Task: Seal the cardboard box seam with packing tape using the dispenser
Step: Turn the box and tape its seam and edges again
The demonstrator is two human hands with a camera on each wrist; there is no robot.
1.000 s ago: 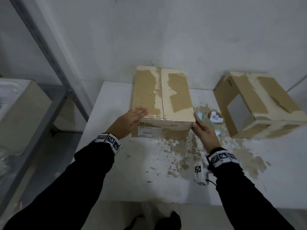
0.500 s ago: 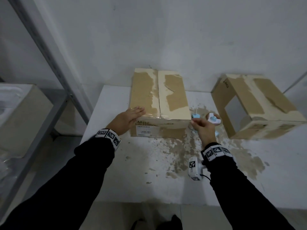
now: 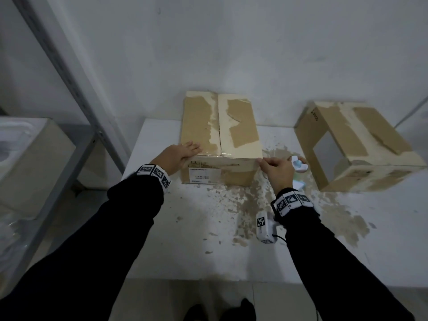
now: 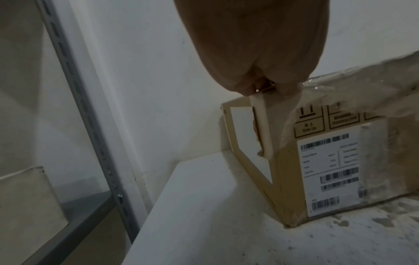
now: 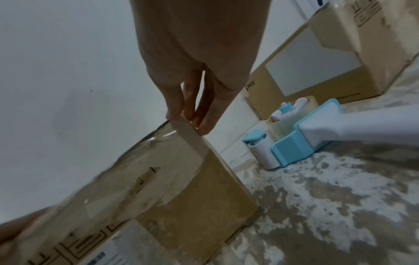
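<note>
The box [image 3: 196,126] sits on the bench [image 3: 185,239], its top seam [image 3: 219,126] apparently still open, and the dispenser [image 3: 297,164] lies just to its right. The left hand [image 3: 178,156] rests flat on the top, fingers straight. The right hand [image 3: 276,169] pinches the near right corner. Uneven pressing could wrinkle or lift the clear tape [image 3: 225,154]. Half a second earlier the right hand was beside the dispenser.

plain white wall [image 3: 254,42] behind a white table [image 3: 185,256] with worn brown patches; grey metal shelving [image 3: 76,89] at left.
</note>
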